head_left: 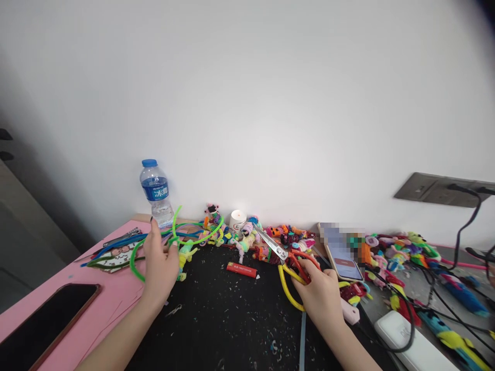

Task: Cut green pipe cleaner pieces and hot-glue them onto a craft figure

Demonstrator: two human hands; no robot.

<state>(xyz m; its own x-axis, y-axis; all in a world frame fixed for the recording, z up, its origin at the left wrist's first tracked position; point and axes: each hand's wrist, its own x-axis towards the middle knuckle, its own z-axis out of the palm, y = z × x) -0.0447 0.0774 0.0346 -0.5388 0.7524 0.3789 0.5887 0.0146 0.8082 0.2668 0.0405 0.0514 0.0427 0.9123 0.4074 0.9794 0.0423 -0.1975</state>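
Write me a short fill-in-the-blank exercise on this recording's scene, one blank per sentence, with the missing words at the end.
The left hand holds a bent, fuzzy stem coloured ____.
The right hand holds a pair of ____.
The bottle has a ____ cap.
The phone nearest the left edge of the picture lies on paper coloured ____.

Missing words: green; scissors; blue; pink
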